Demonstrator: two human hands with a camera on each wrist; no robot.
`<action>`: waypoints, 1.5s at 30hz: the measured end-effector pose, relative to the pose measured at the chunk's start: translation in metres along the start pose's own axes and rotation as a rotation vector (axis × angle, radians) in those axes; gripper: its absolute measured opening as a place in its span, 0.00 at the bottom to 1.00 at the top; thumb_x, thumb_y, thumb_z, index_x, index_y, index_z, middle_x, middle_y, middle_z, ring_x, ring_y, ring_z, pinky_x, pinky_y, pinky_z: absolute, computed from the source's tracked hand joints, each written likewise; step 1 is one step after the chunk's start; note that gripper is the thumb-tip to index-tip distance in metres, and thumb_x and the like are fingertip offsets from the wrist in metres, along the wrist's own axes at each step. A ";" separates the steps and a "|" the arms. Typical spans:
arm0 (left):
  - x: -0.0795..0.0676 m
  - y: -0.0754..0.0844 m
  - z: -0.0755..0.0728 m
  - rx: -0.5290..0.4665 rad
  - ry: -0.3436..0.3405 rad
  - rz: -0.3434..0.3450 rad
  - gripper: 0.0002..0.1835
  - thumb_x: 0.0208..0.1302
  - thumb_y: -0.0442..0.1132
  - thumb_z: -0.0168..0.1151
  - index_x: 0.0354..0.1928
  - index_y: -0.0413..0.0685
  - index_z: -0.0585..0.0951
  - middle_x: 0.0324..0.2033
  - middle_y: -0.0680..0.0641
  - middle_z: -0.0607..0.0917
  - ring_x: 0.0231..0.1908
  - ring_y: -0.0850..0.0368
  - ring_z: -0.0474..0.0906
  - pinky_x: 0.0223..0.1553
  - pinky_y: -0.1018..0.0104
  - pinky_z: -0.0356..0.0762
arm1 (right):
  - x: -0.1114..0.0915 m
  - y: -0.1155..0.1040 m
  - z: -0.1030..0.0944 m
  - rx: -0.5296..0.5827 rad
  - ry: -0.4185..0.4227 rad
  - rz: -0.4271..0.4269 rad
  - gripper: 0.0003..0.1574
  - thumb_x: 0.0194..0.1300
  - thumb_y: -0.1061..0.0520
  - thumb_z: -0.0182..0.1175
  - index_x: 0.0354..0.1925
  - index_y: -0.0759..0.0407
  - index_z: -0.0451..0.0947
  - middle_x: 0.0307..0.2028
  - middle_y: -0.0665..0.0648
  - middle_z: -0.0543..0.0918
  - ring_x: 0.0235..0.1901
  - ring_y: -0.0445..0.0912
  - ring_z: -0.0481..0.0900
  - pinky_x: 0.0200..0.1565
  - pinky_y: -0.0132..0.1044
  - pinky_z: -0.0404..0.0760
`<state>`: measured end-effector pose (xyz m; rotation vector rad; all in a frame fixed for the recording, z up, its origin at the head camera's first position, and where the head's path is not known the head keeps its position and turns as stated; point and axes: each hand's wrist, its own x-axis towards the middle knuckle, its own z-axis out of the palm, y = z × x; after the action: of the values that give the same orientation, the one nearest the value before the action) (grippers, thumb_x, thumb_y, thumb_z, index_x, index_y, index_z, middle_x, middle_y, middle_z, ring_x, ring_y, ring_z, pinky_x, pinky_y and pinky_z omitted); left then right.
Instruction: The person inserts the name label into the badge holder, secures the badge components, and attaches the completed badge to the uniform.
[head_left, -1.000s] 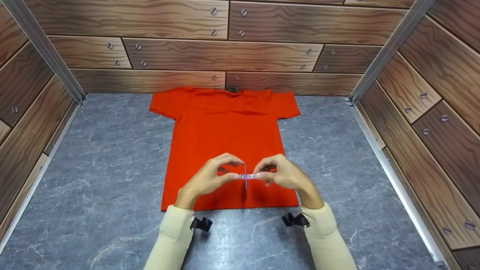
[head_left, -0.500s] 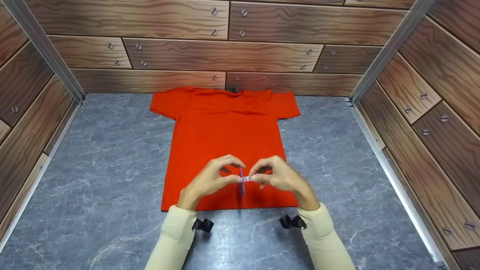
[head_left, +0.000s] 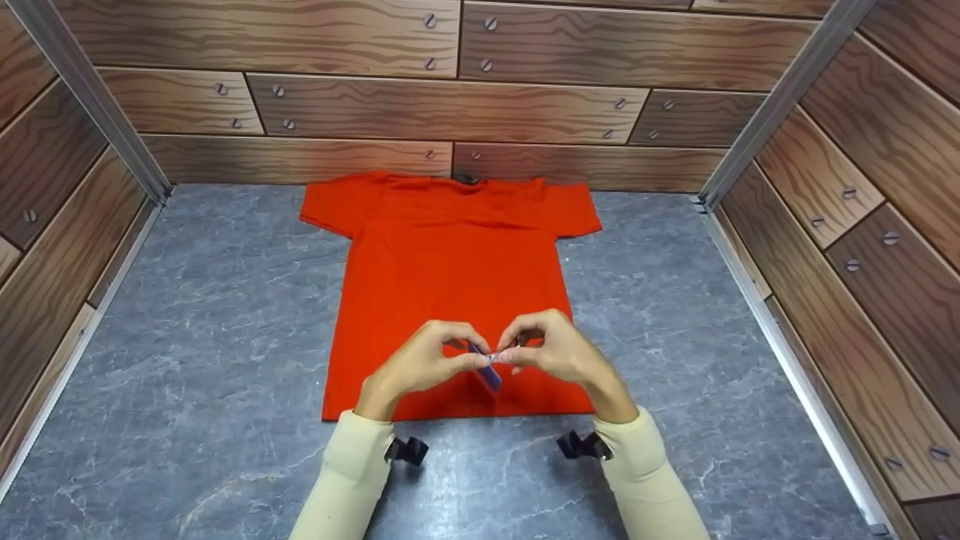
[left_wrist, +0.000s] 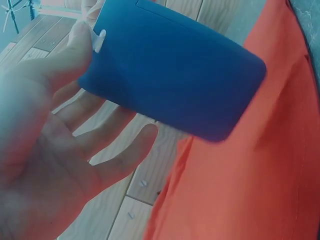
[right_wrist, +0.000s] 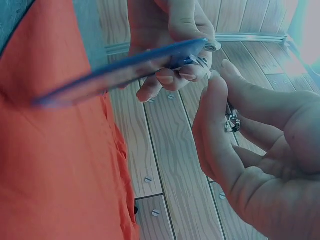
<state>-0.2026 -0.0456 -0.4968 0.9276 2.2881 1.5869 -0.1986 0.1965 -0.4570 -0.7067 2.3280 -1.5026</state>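
Observation:
My left hand [head_left: 424, 358] pinches the top end of a blue badge holder [head_left: 489, 376] between thumb and forefinger. The holder is flat with rounded corners, broad in the left wrist view [left_wrist: 180, 70] and almost edge-on in the right wrist view. A short whitish strap [right_wrist: 201, 65] comes off its top. My right hand [head_left: 555, 349] pinches the badge clip's strap close beside the left fingertips, and a small metal clip [right_wrist: 231, 122] hangs below the right fingers. Both hands are over the lower part of a red T-shirt [head_left: 450, 277].
The T-shirt lies spread on a grey marbled surface [head_left: 225, 315], its neck toward the back wall [head_left: 360, 109]. Wood-patterned panels [head_left: 862, 300] stand on both sides, with metal strips along their lower edges.
The hands have drawn closer together, shortening the strap seen between them. The badge holder has swung from edge-on to a slant, its lower end toward the right.

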 end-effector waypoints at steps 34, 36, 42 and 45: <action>-0.004 0.008 0.000 0.125 -0.006 -0.007 0.04 0.69 0.43 0.69 0.40 0.53 0.88 0.37 0.55 0.88 0.38 0.59 0.81 0.47 0.64 0.85 | -0.004 -0.005 -0.004 -0.094 0.009 -0.048 0.07 0.65 0.63 0.70 0.43 0.62 0.87 0.37 0.63 0.88 0.28 0.44 0.84 0.35 0.33 0.88; -0.004 0.009 0.000 0.128 -0.005 -0.005 0.04 0.69 0.43 0.69 0.40 0.53 0.88 0.37 0.55 0.88 0.39 0.59 0.81 0.47 0.64 0.85 | -0.003 -0.005 -0.004 -0.090 0.009 -0.049 0.07 0.66 0.63 0.70 0.43 0.62 0.87 0.37 0.63 0.88 0.29 0.45 0.84 0.35 0.33 0.88; -0.004 0.009 -0.001 0.128 -0.008 -0.002 0.05 0.69 0.43 0.69 0.41 0.51 0.88 0.38 0.54 0.88 0.39 0.59 0.81 0.48 0.61 0.85 | -0.004 -0.007 -0.005 -0.095 0.016 -0.044 0.07 0.66 0.63 0.70 0.43 0.61 0.87 0.36 0.63 0.88 0.28 0.44 0.83 0.35 0.33 0.88; -0.004 0.009 0.000 0.136 -0.007 -0.007 0.05 0.69 0.43 0.69 0.41 0.52 0.88 0.38 0.54 0.88 0.39 0.59 0.81 0.49 0.62 0.85 | -0.005 -0.008 -0.005 -0.103 0.015 -0.045 0.07 0.65 0.63 0.70 0.43 0.61 0.87 0.36 0.62 0.88 0.28 0.42 0.83 0.34 0.33 0.87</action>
<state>-0.1961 -0.0463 -0.4892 0.9535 2.4162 1.4382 -0.1950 0.2001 -0.4480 -0.7814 2.4300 -1.4196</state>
